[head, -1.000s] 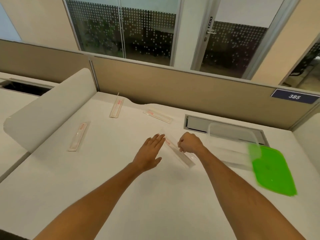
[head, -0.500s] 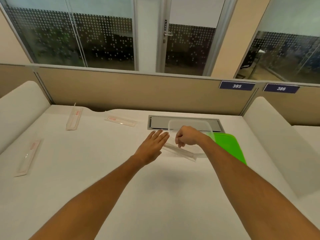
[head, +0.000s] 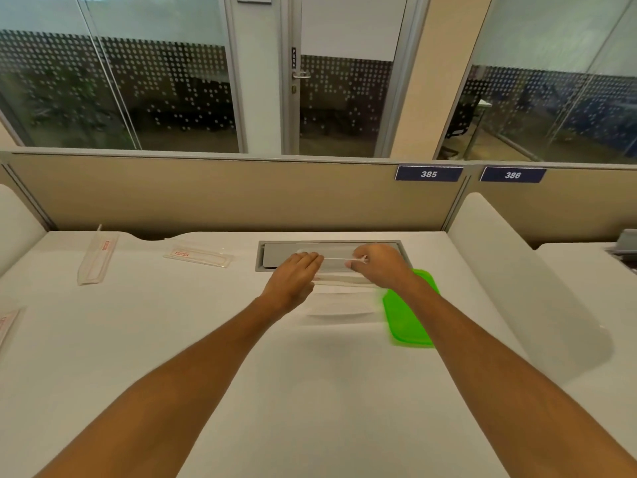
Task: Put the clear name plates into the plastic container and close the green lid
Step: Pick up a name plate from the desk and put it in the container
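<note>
The clear name plate sits edge-on between both hands, right over the plastic container. The right hand pinches one end, while the left hand rests flat-fingered against the other, not really clamped. It looks light, thin, stiff and probably slick, so I'd hold it by the ends or long edges. The green lid lies just outside the right-hand grip, and two more plates lie well out past the left.
</note>
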